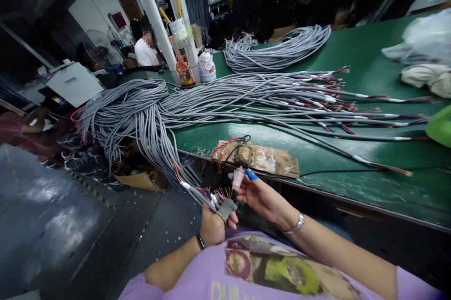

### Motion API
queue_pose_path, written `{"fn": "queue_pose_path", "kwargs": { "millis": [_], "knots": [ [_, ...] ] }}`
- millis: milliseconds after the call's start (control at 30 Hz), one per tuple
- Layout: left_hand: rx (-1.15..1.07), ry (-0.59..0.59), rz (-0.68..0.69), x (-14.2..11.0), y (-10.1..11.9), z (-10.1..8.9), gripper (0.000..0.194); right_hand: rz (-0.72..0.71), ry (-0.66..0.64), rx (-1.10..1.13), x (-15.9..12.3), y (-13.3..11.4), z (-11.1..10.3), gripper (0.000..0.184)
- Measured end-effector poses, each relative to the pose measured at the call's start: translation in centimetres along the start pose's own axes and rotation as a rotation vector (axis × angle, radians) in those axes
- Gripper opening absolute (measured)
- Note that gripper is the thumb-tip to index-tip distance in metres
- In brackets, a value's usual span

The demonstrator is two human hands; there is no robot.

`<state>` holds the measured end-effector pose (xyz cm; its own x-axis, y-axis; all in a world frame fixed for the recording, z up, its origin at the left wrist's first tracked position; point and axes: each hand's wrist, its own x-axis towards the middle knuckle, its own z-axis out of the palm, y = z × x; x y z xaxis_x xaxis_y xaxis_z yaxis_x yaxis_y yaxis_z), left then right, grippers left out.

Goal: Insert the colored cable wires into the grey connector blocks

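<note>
My left hand is closed around the ends of several grey cables. Its thumb wears a grey wrap. Thin coloured wires, mostly orange and red, fan out above that thumb. Right beside these wire tips is my right hand, its fingers bent and drawn together. Blue tape covers its thumb tip, and a pinkish wrap covers a finger. Whatever lies between those fingertips is too small to make out. From my left hand the cables run up to a large grey cable bundle hanging over the bench edge.
On the green bench lie many cables with stripped ends and a coiled cable bundle. A taped board sits at the front edge. A post holds scissors; a person sits behind.
</note>
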<state>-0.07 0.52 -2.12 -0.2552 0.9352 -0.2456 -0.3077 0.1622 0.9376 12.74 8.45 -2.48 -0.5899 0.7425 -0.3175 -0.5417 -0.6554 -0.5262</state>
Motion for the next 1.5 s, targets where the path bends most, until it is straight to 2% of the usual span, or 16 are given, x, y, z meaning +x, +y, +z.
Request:
{"fn": "queue_pose_path", "kwargs": {
  "millis": [300,467,667,833,1033,1167,1300,1500],
  "knots": [
    [-0.037,0.030,-0.018,-0.2,0.1,-0.4,0.038,0.028,-0.001,-0.017,-0.2,0.4,-2.0,0.027],
    [-0.073,0.042,-0.028,-0.2,0.0,-0.2,0.041,0.057,-0.030,-0.058,-0.6,-0.3,-0.5,0.029],
    [-0.063,0.002,0.025,-0.1,0.7,0.3,0.037,-0.043,-0.005,-0.180,0.0,-0.9,1.3,0.033],
    [-0.019,-0.006,0.021,0.2,0.9,0.8,0.035,-0.039,0.016,-0.105,0.2,-0.6,1.1,0.032],
    [0.030,-0.016,0.011,0.5,0.2,0.8,0.035,-0.054,0.101,-0.036,0.4,-0.4,1.4,0.025],
    [0.031,-0.031,0.020,0.7,-0.2,0.7,0.034,-0.070,0.089,-0.039,0.5,-0.1,1.4,0.028],
    [0.017,-0.029,0.021,0.4,-0.2,0.3,0.033,-0.030,0.070,0.002,0.3,0.2,1.1,0.029],
    [-0.038,-0.018,-0.001,0.0,-0.1,-0.3,0.035,0.029,0.133,0.040,0.0,0.0,0.0,0.030]
  ]
}}
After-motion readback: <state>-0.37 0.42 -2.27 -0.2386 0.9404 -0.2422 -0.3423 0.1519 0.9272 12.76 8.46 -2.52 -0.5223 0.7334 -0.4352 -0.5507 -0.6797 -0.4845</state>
